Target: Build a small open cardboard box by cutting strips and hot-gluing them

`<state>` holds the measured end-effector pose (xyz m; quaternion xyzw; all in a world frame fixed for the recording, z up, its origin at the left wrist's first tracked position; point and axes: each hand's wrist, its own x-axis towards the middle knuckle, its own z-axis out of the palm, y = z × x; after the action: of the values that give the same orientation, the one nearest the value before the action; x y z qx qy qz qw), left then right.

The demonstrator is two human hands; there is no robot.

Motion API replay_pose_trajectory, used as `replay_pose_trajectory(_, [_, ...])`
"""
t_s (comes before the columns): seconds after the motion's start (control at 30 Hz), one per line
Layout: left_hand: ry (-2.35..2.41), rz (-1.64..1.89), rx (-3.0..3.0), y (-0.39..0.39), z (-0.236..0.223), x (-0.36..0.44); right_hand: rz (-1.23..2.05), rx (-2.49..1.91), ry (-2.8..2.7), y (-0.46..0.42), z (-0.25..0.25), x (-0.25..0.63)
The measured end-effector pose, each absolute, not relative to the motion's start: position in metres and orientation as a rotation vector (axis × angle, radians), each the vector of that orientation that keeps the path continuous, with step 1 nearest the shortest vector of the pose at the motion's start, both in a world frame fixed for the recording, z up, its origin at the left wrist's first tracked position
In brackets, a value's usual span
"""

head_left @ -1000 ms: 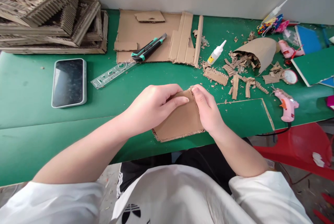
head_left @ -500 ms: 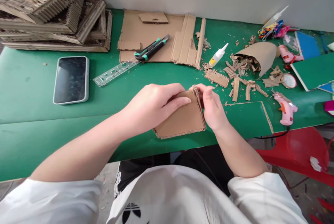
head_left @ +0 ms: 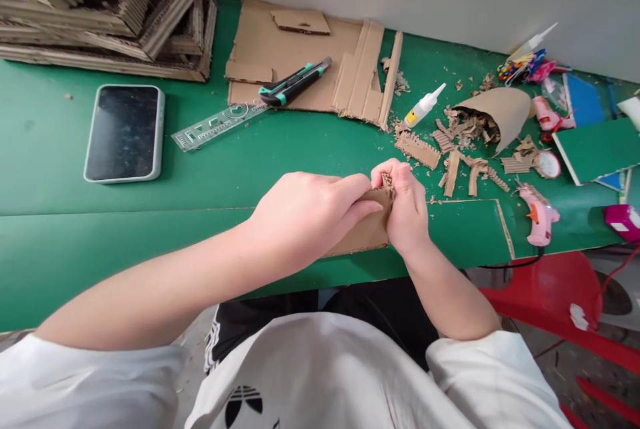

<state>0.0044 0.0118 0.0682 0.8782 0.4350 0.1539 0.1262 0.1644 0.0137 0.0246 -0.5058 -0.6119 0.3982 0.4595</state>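
Above the table's front edge, a small rectangular piece of cardboard [head_left: 367, 228] with rough corrugated edges is held between both hands. My left hand [head_left: 320, 212] is closed on it from the left, its thumb flat on the face and its other fingers mostly hidden behind. My right hand [head_left: 406, 206] grips the upper right corner, thumb and fingers pinched around the ragged edge. The left part of the cardboard is covered by my left hand.
A phone [head_left: 125, 132], a clear ruler [head_left: 213, 126] and a utility knife [head_left: 295, 84] lie beyond my hands. A cardboard sheet [head_left: 295, 49], glue bottle [head_left: 424, 106] and scraps [head_left: 419, 149] are farther back. A pink glue gun [head_left: 539, 216] lies right; stacked cardboard frames [head_left: 150, 22] stand left.
My right hand has closed its fingers on the cardboard's upper right corner. My left hand has shifted right, covering more of the piece, and the view has moved slightly.
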Motion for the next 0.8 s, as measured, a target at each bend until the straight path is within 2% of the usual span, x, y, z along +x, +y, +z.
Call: replay_pose_trajectory(0.8, [1.210, 0.477, 2.598, 0.0108, 0.0665, 0.0032, 0.908, -1.223, -1.561, 0.0078, 0.0277, 0.1624])
